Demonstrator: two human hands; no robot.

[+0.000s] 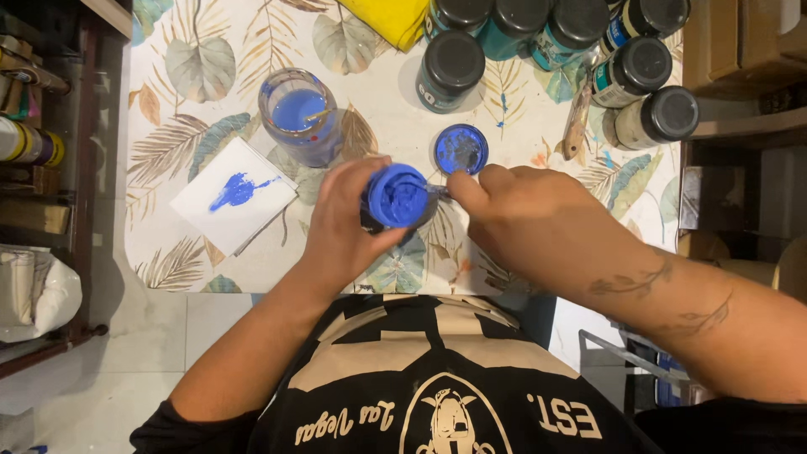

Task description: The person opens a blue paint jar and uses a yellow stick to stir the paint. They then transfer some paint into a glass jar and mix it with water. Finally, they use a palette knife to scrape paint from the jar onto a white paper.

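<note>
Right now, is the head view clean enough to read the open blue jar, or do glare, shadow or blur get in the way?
Head view: even indoor light, sharp on the open blue paint jar held by the left hand; the thin tool at the right hand is small and hard to make out; soft shadows beside the dark-lidded jars; mild glare on the floor tiles; wide-angle bending at the edges.

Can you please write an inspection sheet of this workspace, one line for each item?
Surface: leaf-print tablecloth, marked with paint.
Job's things: open jar of blue paint; its blue-smeared lid lies apart.
Clutter: glass of blue water, white paper with blue smear, dark-capped jars, yellow cloth.
Grip: left hand holds the jar; right hand at its mouth, tool mostly hidden.
Cables: nothing seen.
Surroundings: shelves on both sides, tiled floor.
</note>
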